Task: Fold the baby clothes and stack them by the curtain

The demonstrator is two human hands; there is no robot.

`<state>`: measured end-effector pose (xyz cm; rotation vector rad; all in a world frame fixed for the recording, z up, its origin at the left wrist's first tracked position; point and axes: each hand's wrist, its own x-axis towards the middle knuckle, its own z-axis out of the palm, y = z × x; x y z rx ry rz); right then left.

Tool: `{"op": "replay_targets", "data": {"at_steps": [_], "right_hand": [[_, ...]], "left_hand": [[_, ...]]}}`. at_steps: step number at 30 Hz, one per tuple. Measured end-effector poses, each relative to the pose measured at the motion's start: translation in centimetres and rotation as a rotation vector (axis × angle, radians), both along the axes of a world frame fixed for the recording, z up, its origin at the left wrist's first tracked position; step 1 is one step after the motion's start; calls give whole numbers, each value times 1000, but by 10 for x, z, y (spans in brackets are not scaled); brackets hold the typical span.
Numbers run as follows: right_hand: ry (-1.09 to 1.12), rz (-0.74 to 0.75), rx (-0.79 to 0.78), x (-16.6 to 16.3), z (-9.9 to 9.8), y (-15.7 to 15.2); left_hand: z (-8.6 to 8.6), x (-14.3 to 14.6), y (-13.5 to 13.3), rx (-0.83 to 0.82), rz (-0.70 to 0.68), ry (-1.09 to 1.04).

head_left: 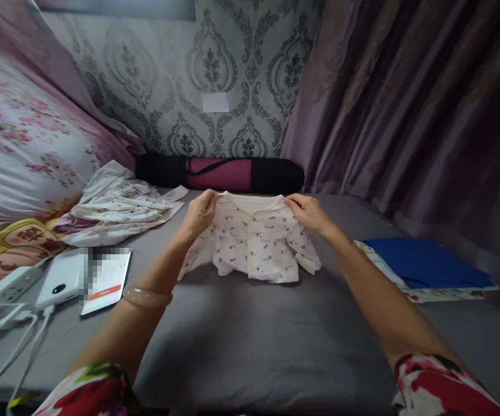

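A small white baby shirt [254, 240] with a tiny print and a front opening hangs between my hands, its lower edge down by the grey bed sheet. My left hand [202, 212] pinches it at one shoulder, beside the neckline. At the opposite shoulder, my right hand [308, 212] grips the cloth between thumb and fingers. The neckline is stretched between the two hands, and both sleeves droop outward. Whether the hem rests on the sheet I cannot tell.
Folded clothes with a blue piece [427, 263] on top lie at right. Crumpled white clothes [120, 202] are at back left. Nearer are a phone [110, 283], a white power bank [62, 277] and a power strip [14, 286] with cables. A black and maroon roll bag [219, 173] lies along the wall.
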<state>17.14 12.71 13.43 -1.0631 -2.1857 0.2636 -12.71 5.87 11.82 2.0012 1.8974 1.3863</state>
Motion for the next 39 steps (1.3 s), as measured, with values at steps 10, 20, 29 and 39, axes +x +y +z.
{"op": "replay_targets", "data": {"at_steps": [10, 20, 29, 39], "right_hand": [[56, -64, 213, 12, 75, -9], [124, 114, -31, 16, 93, 7], [95, 85, 69, 15, 94, 11], [82, -31, 403, 7, 89, 3]], "left_hand": [[80, -10, -9, 297, -77, 215], [99, -35, 9, 131, -179, 28], [89, -38, 19, 216, -113, 94], [103, -8, 0, 551, 65, 229]]}}
